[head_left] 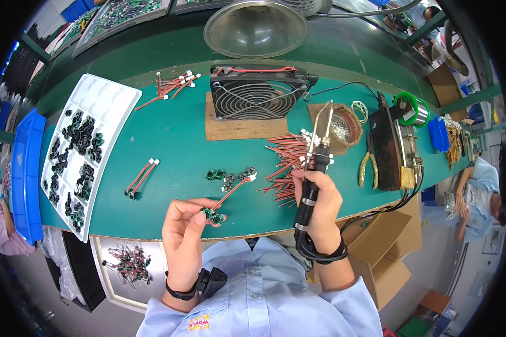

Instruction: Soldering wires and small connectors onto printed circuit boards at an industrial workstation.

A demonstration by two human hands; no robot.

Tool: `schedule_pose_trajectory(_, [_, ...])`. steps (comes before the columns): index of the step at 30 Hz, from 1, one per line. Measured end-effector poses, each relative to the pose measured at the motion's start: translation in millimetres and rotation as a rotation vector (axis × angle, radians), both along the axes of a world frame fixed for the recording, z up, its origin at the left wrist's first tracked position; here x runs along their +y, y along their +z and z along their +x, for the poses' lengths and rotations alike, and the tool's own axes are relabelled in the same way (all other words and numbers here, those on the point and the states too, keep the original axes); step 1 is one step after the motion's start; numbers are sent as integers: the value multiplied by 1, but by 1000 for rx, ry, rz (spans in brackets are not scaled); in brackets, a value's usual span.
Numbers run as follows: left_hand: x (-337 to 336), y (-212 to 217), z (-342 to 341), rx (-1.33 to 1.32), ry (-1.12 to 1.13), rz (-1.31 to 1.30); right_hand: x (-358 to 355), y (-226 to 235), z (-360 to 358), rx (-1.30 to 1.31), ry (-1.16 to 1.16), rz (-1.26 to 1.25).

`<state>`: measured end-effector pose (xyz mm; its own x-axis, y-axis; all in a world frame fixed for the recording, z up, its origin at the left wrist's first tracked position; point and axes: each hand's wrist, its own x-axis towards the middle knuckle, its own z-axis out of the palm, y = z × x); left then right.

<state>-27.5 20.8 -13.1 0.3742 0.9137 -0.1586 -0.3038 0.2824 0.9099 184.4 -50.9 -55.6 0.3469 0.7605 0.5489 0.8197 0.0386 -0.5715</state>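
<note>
In the head view, taking its centre as our dial, our left hand (183, 238) at 7 o'clock pinches a green circuit board (213, 216) between thumb and fingers, its red-and-black wires (230, 194) running off toward 1 o'clock to a white connector. Our right hand (325, 208) at 4 o'clock is wrapped around a soldering iron (321, 160), whose tip points roughly to 12. We see a black fan (258, 95) at 12, pliers (363, 168) at 3 and a white tray (111, 106) of dark parts at 9.
</note>
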Motion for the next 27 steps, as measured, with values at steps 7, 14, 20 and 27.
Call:
schedule_pose_trajectory(7, [-6,2,2,75,-110,94,0,20,-2,359,-6,299])
schedule_pose_trajectory(14, [-13,12,13,50,-300,109,-18,46,-7,458,74,216])
schedule_pose_trajectory(20, [-19,17,26,58,-276,90,-31,56,-28,808,153,168])
schedule_pose_trajectory(27, [-26,18,33,43,-269,77,-43,64,-32,758,227,82])
